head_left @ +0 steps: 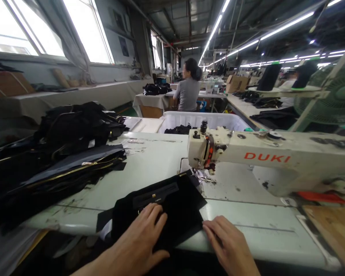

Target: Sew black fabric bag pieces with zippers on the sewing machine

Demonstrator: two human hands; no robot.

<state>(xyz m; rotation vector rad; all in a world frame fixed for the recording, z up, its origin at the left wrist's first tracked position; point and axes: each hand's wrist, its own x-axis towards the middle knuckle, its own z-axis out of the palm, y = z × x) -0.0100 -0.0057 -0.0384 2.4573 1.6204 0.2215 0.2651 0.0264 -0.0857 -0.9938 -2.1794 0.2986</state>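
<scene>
A black fabric piece (184, 207) with a dark strip and a small gold fitting lies at the front of the sewing table, its far corner beside the presser foot (205, 179). My left hand (140, 237) rests on its near left part, fingers flat and thumb apart. At the right edge of the cloth, my right hand (228, 241) has thumb and fingers pressed together on the border. The white sewing machine (235, 153), marked DUKI in red, stands behind and to the right. A white tab (105, 230) shows under the cloth's left end.
Stacked black pieces with gold zippers (74, 165) cover the table's left side. Behind the table stands a white bin (232, 119) with dark cloth inside. A person (188, 92) in grey sits farther back. A fan (342, 92) is at the right, near thread cones (269, 76).
</scene>
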